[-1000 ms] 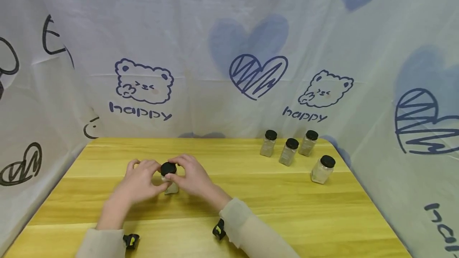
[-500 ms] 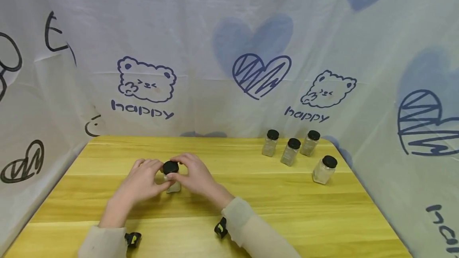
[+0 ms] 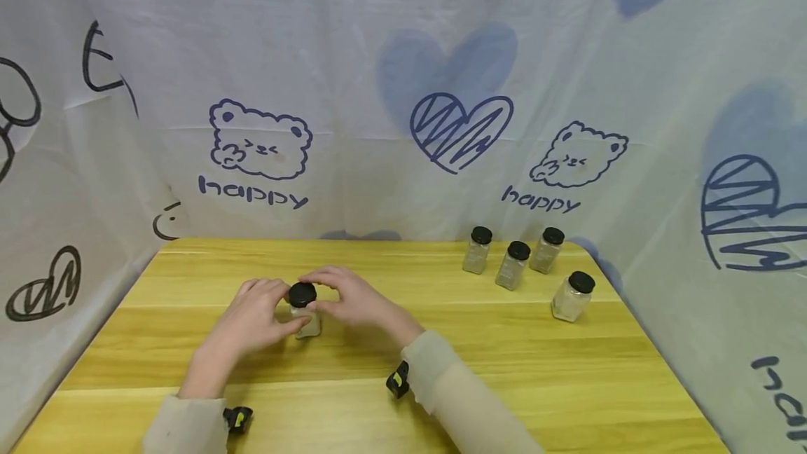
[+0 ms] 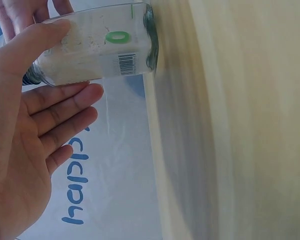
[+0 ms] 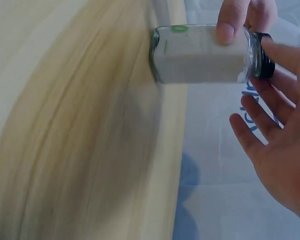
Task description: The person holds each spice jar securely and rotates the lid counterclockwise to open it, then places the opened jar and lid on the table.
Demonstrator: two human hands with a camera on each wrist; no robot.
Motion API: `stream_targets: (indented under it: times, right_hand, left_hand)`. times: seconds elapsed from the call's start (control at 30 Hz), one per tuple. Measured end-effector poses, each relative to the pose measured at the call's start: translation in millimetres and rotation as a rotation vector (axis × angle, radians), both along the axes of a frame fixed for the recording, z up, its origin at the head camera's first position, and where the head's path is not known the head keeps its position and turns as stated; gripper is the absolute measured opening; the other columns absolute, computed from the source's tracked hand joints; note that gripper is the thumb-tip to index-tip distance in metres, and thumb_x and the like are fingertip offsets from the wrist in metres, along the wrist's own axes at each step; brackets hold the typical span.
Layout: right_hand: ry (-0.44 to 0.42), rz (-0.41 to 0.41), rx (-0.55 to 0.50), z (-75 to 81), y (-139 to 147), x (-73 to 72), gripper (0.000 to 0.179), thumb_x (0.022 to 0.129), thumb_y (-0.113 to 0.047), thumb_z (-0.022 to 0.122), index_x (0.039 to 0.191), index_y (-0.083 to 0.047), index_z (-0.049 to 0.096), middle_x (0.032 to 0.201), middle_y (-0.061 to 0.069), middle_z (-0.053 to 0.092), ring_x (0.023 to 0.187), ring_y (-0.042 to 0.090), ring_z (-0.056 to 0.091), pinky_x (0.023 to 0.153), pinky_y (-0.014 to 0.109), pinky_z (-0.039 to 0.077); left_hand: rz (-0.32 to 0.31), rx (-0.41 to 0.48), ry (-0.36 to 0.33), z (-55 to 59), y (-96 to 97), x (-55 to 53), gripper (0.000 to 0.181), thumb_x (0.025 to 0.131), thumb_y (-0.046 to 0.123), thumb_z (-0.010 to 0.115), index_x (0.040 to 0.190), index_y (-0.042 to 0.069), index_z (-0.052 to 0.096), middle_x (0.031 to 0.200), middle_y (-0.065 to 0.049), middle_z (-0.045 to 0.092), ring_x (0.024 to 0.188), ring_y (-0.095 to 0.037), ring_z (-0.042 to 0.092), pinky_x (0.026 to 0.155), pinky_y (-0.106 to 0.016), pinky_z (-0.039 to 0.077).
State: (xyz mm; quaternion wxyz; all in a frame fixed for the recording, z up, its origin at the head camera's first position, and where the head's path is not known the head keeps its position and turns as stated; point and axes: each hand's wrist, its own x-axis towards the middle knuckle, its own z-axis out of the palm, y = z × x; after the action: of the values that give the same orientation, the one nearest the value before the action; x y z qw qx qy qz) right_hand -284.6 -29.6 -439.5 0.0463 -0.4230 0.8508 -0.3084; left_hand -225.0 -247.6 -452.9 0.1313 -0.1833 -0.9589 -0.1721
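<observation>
A clear square glass jar (image 3: 309, 326) with pale contents and a black screw lid (image 3: 302, 293) stands upright on the wooden table, left of the middle. My left hand (image 3: 249, 319) grips its body; in the left wrist view the thumb presses one side of the glass and the fingers lie along the other. From the right, my right hand (image 3: 358, 301) holds the lid between thumb and index finger. Its other fingers spread loosely beside the neck in the right wrist view. A green mark and a barcode label (image 4: 127, 64) show on the glass.
Several similar black-lidded jars stand at the back right: one jar (image 3: 477, 252) near the back edge, a second jar (image 3: 512, 268), a third jar (image 3: 546, 252) and a nearer jar (image 3: 570, 300). Behind the wooden table (image 3: 504, 384) hangs a printed curtain (image 3: 359, 181).
My right hand has shifted slightly to the right at the lid, and its forearm moved right. The left hand keeps its grip on the jar. The head view has drifted a little.
</observation>
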Motion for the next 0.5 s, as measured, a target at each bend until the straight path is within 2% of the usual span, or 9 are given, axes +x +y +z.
stream_targets:
  times: [0.23,0.33,0.5]
  right_hand:
    - [0.007,-0.116,-0.079,-2.8,-10.3,3.0,0.061,0.091,-0.047,0.08,0.14,-0.014,0.064,0.132,-0.002,0.064,0.124,0.014,0.058,0.108,0.029,0.048]
    - [0.025,-0.156,-0.091,-5.5,-14.0,5.9,0.059,0.087,-0.049,0.084,0.132,-0.014,0.068,0.123,-0.005,0.065,0.118,0.012,0.059,0.103,0.026,0.05]
    - [0.057,-0.186,-0.087,-7.0,-16.3,7.5,0.052,0.087,-0.047,0.084,0.126,-0.015,0.07,0.116,-0.006,0.064,0.113,0.016,0.061,0.097,0.024,0.051]
  left_hand:
    - [-0.006,-0.009,-0.001,0.3,-3.7,-0.2,0.037,0.086,0.044,0.084,0.101,0.013,0.07,0.101,-0.002,0.072,0.105,-0.031,0.066,0.111,-0.061,0.039]
    - [-0.01,-0.007,-0.005,-0.3,-3.8,1.4,0.036,0.086,0.043,0.084,0.102,0.013,0.071,0.101,-0.002,0.072,0.106,-0.032,0.066,0.111,-0.06,0.039]
    - [-0.015,0.006,0.009,-0.6,-1.9,1.3,0.036,0.086,0.042,0.084,0.102,0.013,0.071,0.102,-0.003,0.073,0.105,-0.031,0.066,0.111,-0.059,0.039]
